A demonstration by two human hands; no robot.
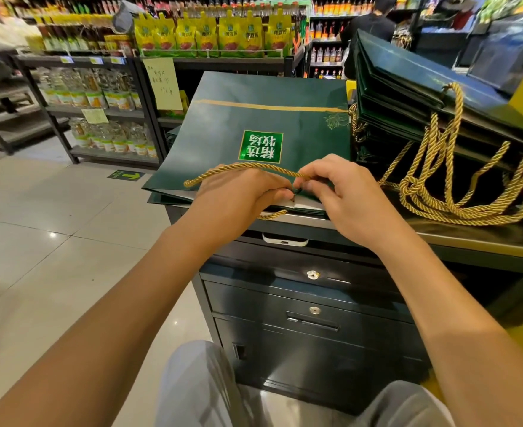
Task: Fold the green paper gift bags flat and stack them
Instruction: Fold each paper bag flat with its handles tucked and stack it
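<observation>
A dark green paper gift bag (254, 118) lies flat on the counter, its opening toward me, with a bright green label and a gold stripe. More flat bags lie under it. Its gold rope handle (244, 167) arches over my left hand (241, 192), which grips the bag's near rim. My right hand (337, 186) pinches the rope's end at the rim, fingertips touching the left hand's. To the right, a tilted pile of green bags (408, 87) leans with several gold rope handles (438, 186) spilling onto the counter.
The black counter (469, 232) has a locked drawer unit (312, 303) below, and a white phone (284, 240) lies on a ledge under its edge. Store shelves of goods (100, 97) stand behind, tiled floor to the left. A person in black (374, 23) stands far back.
</observation>
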